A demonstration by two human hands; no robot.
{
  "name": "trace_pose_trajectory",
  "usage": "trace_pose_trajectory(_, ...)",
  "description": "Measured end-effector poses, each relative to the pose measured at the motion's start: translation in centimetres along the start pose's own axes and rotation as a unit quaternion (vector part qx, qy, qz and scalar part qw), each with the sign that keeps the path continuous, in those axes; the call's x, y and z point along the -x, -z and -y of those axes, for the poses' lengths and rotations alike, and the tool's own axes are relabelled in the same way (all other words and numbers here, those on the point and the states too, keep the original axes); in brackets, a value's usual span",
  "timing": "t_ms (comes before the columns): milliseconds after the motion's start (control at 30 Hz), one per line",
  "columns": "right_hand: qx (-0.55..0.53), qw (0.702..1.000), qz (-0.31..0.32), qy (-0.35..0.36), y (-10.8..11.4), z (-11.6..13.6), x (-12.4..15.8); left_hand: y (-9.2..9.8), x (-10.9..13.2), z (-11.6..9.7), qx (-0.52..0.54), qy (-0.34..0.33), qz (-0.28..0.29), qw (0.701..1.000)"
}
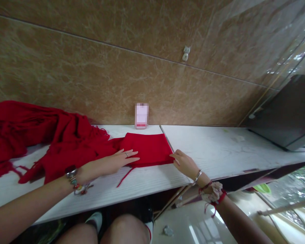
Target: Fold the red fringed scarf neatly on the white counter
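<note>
A red cloth [149, 149] lies on the white worktop [205, 145], its smooth, four-sided end in front of the person; the clock here is centred on that end, with 12 towards the wall [91, 74]. From there the cloth runs to 9 o'clock in loose, bunched folds, with fringe showing at several edges. A single red strand trails over the worktop at 7 o'clock.

The left hand [123, 158] comes in at between 8 and 9 o'clock and rests on the cloth, palm down, its fingers stretched out and slightly spread, gripping nothing. A ring sits on one finger, a watch [70, 171] and beads [77, 186] on the wrist. The right hand [186, 163] is between 3 and 4 o'clock, its fingers bent and touching the cloth's edge; whether they pinch it I cannot tell. That wrist wears a bangle [197, 177], a pale scrunchie [213, 192] and a red cord [221, 196].

At 12 o'clock, just beyond the cloth, a phone [141, 116] stands upright by the wall, its screen blurred. A small white figure [186, 53] is on the wall at 1 o'clock. Between 2 and 3, well apart, stands a dark grey box [282, 112].
</note>
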State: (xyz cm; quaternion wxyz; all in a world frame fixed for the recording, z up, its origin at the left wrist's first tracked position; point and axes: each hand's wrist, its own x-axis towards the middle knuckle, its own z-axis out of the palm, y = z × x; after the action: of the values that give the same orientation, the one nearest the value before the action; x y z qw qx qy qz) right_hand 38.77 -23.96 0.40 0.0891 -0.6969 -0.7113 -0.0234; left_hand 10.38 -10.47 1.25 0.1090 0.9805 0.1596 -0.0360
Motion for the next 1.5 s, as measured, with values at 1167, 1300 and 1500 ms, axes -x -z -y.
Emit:
trace_pose_trajectory(1167,0.051,0.994,-0.061,-0.078,-1.6,0.9,-11.5,-1.1,-8.7,1.1,-0.022,0.238,-0.125,0.963)
trace_pose_trajectory(1300,0.050,0.993,0.046,-0.096,-3.0,0.6,-11.5,-1.2,-10.3,1.5,-0.031,0.241,-0.120,0.963)
trace_pose_trajectory(1500,0.050,0.981,0.080,-0.167,-4.0,-2.2,-10.9,-2.5,-10.7,2.0,0.003,0.240,-0.122,0.963)
